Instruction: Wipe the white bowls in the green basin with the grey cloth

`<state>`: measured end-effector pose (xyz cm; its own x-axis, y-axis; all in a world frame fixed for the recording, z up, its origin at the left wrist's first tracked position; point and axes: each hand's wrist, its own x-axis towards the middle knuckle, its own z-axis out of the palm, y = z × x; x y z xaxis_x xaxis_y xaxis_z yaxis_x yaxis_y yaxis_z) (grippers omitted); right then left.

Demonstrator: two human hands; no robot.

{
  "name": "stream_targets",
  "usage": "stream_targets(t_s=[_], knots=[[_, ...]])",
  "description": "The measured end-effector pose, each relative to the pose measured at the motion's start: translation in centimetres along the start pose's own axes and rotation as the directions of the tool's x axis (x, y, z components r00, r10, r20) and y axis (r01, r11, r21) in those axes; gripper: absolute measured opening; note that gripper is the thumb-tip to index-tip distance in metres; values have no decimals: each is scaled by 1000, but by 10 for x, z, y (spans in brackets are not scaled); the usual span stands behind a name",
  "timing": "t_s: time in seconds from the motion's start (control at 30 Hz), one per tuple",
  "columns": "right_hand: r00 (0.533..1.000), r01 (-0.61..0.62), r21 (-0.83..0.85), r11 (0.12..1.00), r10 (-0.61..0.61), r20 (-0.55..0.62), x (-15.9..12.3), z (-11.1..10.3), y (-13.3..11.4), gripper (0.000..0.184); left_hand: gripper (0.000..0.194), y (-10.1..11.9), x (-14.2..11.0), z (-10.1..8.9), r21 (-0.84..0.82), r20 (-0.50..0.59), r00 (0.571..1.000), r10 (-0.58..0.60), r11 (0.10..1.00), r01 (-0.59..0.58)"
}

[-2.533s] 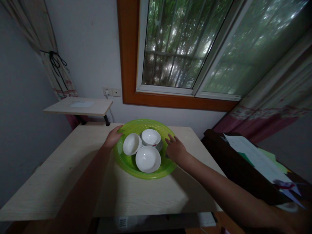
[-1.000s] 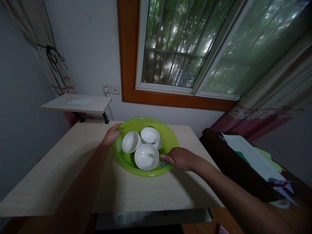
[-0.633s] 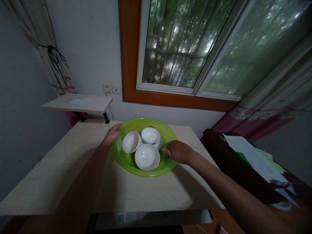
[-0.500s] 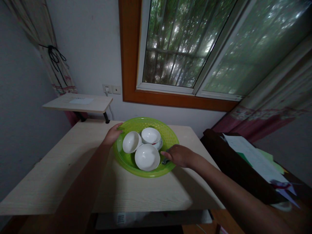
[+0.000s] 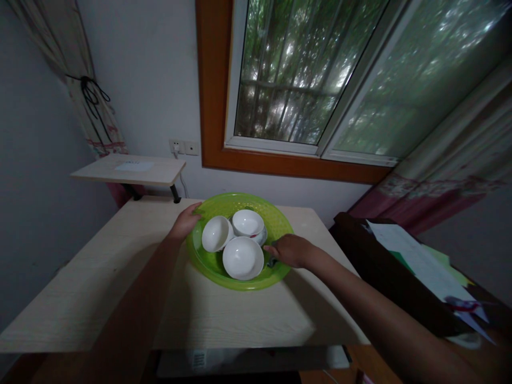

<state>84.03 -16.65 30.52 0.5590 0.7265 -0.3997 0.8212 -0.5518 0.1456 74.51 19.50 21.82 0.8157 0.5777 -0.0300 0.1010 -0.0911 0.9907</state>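
A round lime-green plastic basket [image 5: 276, 213] with a perforated wall sits on the pale wooden desk [image 5: 224, 320]. Inside it are three white bowls: a tilted left bowl [image 5: 216, 234], a back bowl [image 5: 248, 221] and a front bowl [image 5: 242, 258]. Part of another white dish [image 5: 262, 237] shows beneath the back bowl. My left hand [image 5: 186, 220] grips the basket's left rim, its thumb side over the edge. My right hand [image 5: 292, 250] is closed at the right rim, with a dark grey cloth-like piece [image 5: 272, 260] bunched under the thumb and fingers.
On the desk's back left stands a small raised shelf [image 5: 100, 169] with a paper [image 5: 134, 166] on it. Behind are a wall socket [image 5: 184, 147] and a window [image 5: 296, 80]. Papers [image 5: 416, 256] lie on a dark piece of furniture [image 5: 360, 250] at right.
The basket and bowls have shifted very slightly to the right in view. Both hands keep their places at the rim.
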Motion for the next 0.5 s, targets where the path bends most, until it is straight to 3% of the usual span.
stream_targets(t_s=[0.2, 0.37, 0.5], knots=[[998, 57, -68, 996, -59, -31, 9, 3, 2, 88, 69, 1, -1, 3, -9, -42, 999, -15, 1000, 14], [993, 22, 46, 999, -28, 117, -4, -8, -5, 95, 69, 0, -1, 5, -33, -73, 997, -19, 999, 17], [985, 37, 185, 982, -67, 158, -14, -14, -9, 100, 67, -1, -4, 8, -75, -90, 996, -23, 997, 16]])
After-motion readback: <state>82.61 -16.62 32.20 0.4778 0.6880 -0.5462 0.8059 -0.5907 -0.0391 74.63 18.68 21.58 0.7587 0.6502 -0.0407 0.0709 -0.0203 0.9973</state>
